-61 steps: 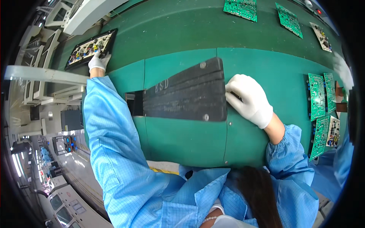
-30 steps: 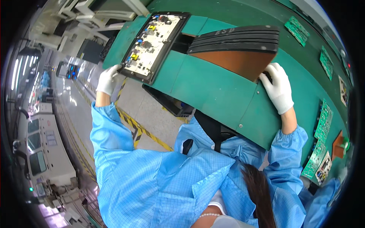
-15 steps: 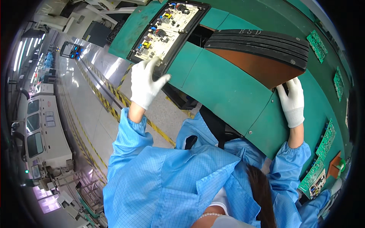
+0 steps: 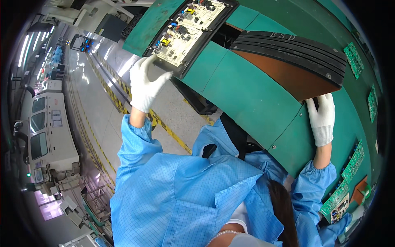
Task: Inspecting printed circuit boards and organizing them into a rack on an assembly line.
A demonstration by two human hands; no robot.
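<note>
My left hand (image 4: pixel 146 84), in a white glove, is open beside the near corner of a black tray (image 4: pixel 180 72). Its thumb and fingers are spread; whether the fingertips touch the tray cannot be told. Two cream circuit boards (image 4: pixel 175 48) with black, yellow and blue components lie in that tray. At the right end of a black-and-brown wedge-shaped box (image 4: pixel 288 74), my gloved right hand (image 4: pixel 323 119) reaches up with thumb and fingers apart. The box's lower edge hides those fingertips, and nothing shows between them.
A green work surface (image 4: pixel 247 94) lies under box and tray. Green circuit boards (image 4: pixel 353 161) sit along the right side. A co-worker's blue sleeve (image 4: pixel 335 230) shows at lower right. Yellow-black floor tape (image 4: pixel 173 138) and a white machine (image 4: pixel 53 127) are to the left.
My left hand has drawn back from over the tray's corner, toward the left. The tray and box sit further right in view. My right hand stays at the box's end.
</note>
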